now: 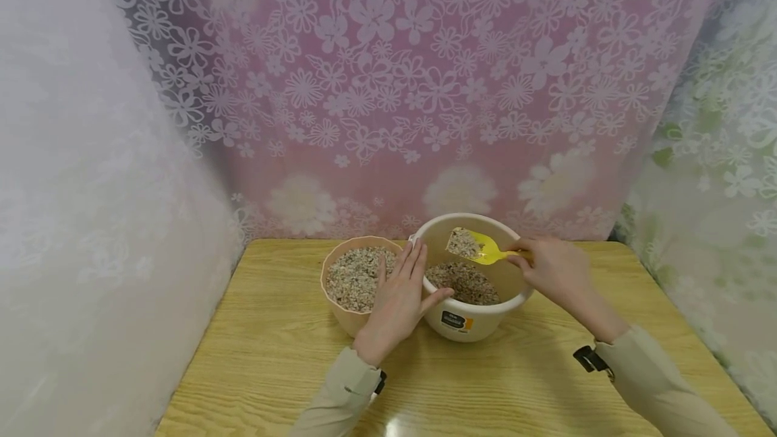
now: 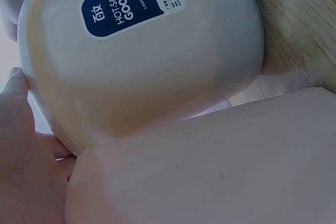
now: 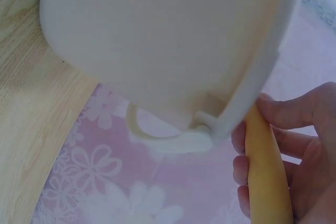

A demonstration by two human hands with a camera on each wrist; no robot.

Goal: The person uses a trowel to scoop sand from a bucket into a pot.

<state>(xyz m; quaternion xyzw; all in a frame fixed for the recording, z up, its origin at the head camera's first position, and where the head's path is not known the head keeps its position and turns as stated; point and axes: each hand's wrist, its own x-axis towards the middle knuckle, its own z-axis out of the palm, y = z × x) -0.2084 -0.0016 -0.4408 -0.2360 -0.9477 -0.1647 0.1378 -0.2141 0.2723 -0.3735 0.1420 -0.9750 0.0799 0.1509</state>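
Observation:
My right hand (image 1: 555,268) grips the handle (image 3: 265,166) of a small yellow scoop (image 1: 489,249), its blade loaded with mixed grain or seed. The scoop is held over a white bucket (image 1: 467,322), which has more of the same grain (image 1: 467,282) in its bottom and a label (image 2: 123,8) on its side. My left hand (image 1: 397,299) rests on the bucket's left rim, fingers extended and thumb along the near rim. Beside it, partly behind that hand, stands a pinkish pot (image 1: 346,319) filled nearly to its rim with grain (image 1: 358,278).
Both containers stand on a wood-grain table (image 1: 273,356) near its back edge. A floral curtain (image 1: 394,120) hangs close behind, with pale sheets on both sides. The bucket's handle (image 3: 173,142) hangs at its rim in the right wrist view.

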